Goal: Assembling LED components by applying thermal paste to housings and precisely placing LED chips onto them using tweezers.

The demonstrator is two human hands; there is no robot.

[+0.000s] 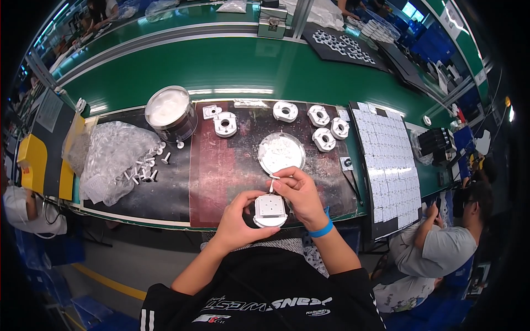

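Near the bench's front edge, my left hand (241, 220) grips a white part (270, 207), which has a square plate with small holes on a rounded base. Its thumb lies along the lower rim and the fingers curl round the far left side. My right hand (301, 194) pinches a small white T-shaped plastic pin (271, 186) between thumb and fingertips. The pin's narrow end points down at the far edge of the plate; whether they touch I cannot tell. Just beyond the right hand sits a round dish (264, 167) with white paste (280, 151) spread in it.
Left of the dark work mat stand an open tin (182, 124) of white paste, a clear plastic bag (113, 157) and loose white pins (145, 170). Several white round housings (324, 139) lie beyond the dish. A panel of white square boards (386, 160) is at right, near a seated person (450, 243).
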